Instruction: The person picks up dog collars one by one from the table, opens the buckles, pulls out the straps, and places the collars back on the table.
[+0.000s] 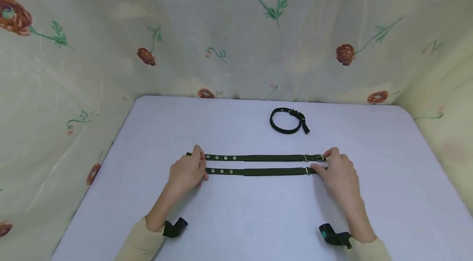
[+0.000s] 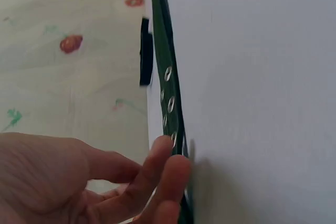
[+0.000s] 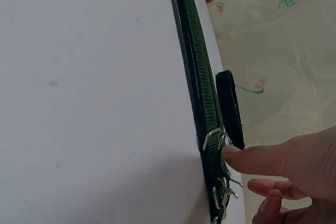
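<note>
Two dark green dog collars lie stretched out side by side, the far collar [image 1: 273, 158] and the near collar [image 1: 273, 172]. Metal eyelets run along their left ends; D-rings and buckles sit at the right. My left hand [image 1: 187, 170] holds both eyelet ends, its bent fingers [image 2: 176, 174] against the straps. At the buckle ends, my right hand [image 1: 340, 175] spans both collars. Its thumb [image 3: 252, 158] lies on the near one beside the D-ring [image 3: 211, 139], while the other fingers are at the far buckle. My fingers partly cover both ends.
Behind the two straps, a third collar [image 1: 285, 131] lies buckled into a loop. The table [image 1: 244, 220] has a white cover. Flowered cloth [image 1: 184, 14] hangs behind it and at both sides.
</note>
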Demonstrator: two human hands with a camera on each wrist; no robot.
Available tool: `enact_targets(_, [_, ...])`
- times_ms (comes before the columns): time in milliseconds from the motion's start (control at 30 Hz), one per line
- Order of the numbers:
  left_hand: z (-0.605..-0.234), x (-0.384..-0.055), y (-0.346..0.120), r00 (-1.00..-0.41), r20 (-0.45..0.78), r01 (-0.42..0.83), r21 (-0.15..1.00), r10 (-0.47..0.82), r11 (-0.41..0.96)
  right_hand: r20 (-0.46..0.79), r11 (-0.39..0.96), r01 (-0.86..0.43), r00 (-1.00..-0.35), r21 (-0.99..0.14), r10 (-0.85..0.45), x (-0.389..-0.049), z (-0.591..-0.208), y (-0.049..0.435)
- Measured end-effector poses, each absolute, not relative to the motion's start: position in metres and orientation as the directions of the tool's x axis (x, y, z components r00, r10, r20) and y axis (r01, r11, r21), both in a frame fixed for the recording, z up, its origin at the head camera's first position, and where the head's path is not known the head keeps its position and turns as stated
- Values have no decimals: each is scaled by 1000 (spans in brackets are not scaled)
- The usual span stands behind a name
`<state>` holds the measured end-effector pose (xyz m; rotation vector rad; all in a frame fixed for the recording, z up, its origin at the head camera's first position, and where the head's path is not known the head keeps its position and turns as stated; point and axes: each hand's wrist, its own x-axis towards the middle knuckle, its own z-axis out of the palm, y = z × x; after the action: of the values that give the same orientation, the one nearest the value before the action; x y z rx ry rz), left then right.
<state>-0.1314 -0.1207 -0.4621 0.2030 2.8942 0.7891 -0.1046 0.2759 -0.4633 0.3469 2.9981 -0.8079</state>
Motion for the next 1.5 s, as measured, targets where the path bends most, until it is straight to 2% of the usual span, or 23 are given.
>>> enact_targets(133, [-469,-143,-99,-964,-89,116,709,251,695,-12,849,176,-981,-498,196,-114,-458,269])
enact_targets(233, [-471,-157,-80,-950,-110,67,841,292,537,34,859,137,-984,-493,176,-125,-456,264])
enact_targets(433, [-472,-189,-33,-936,-198,-110,949,290,295,50,852,132,-982,-507,182,-156,-460,254])
enact_targets(600, [-478,-206,12,-940,-283,-258,955,190,146,18,818,191,-971,-542,238,-177,-474,244])
enact_targets(733, [-488,-210,37,-939,-318,-312,948,131,65,-47,793,263,-957,-549,285,-183,-490,234])
enact_targets(900, [-495,-214,55,-913,-382,-390,920,146,-35,-113,766,338,-936,-547,333,-187,-500,225])
enact_targets(1067, [-495,-219,65,-886,-430,-447,891,173,-77,-125,770,370,-925,-520,359,-192,-499,221])
enact_targets(1233, [-489,-224,66,-888,-425,-447,887,177,-113,-58,771,341,-927,-538,369,-197,-492,220])
enact_targets(1500, [-475,-225,57,-868,-422,-468,871,263,-148,118,753,176,-940,-634,320,-199,-464,217])
